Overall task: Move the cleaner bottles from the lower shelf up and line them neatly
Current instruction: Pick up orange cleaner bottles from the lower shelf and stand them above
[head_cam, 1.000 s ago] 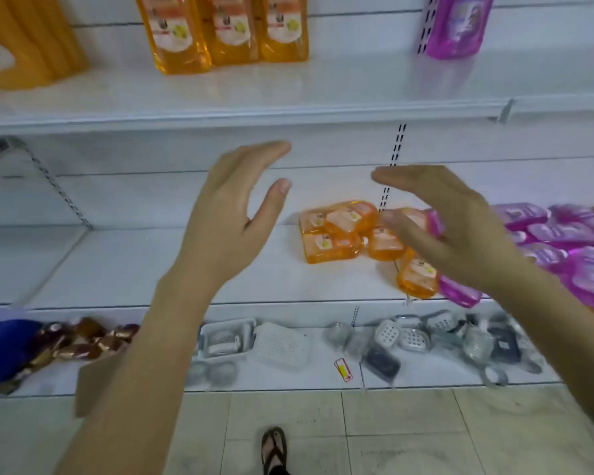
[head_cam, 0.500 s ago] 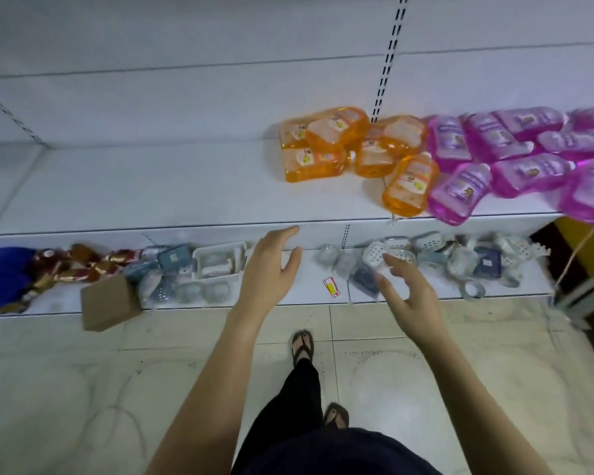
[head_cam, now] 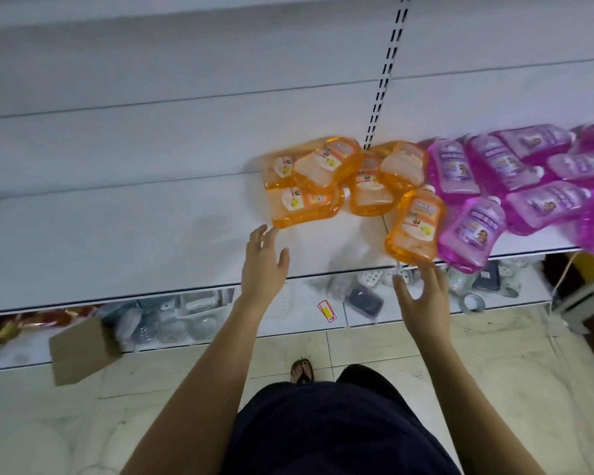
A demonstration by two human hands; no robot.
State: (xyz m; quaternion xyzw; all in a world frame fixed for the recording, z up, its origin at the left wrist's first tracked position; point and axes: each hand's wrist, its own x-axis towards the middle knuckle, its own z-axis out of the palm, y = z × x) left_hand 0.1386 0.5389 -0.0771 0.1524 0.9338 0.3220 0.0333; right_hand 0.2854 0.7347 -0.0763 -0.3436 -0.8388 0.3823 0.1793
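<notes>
Several orange cleaner bottles [head_cam: 309,185] lie in a heap on the white lower shelf [head_cam: 117,241]. One orange bottle [head_cam: 416,228] lies apart, close to the shelf's front edge. Several purple bottles [head_cam: 504,169] lie jumbled to its right, one purple bottle [head_cam: 470,234] beside it. My left hand [head_cam: 264,262] hovers over the shelf with fingers straight, just below the orange heap. My right hand [head_cam: 422,293] is spread open just below the lone orange bottle, empty and apart from it.
Below the shelf edge, the bottom shelf [head_cam: 323,323] holds soap dishes, plastic boxes and a red tag [head_cam: 326,310]. A cardboard box [head_cam: 81,349] sticks out at left. A cable [head_cam: 563,274] hangs at right. My legs and sandalled foot [head_cam: 302,370] are on the tiled floor.
Both open hands have moved up and forward from the bottom shelf level to the lower shelf's front edge, nearer the orange bottles. The view has tilted further down.
</notes>
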